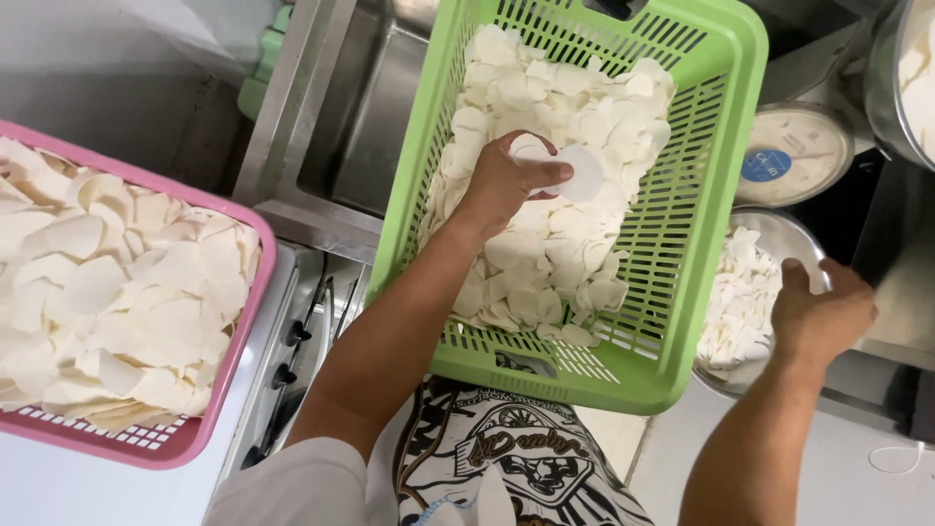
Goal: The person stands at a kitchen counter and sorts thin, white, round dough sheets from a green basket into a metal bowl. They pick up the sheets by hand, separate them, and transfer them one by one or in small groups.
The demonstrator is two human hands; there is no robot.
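A green slotted plastic basket (701,195) rests tilted on a steel sink, filled with thin white round slices (545,244). My left hand (506,180) reaches into it and pinches a small stack of slices, one white disc (584,173) sticking out past my thumb. My right hand (823,312) grips the rim of a steel bowl (791,234) to the basket's right. The bowl holds more white slices (740,302).
A pink basket (219,409) heaped with white slices sits at the left on a white surface. The steel sink (360,117) lies behind the green basket. A round lidded tub (794,151) and a large steel pot (901,78) stand at the upper right.
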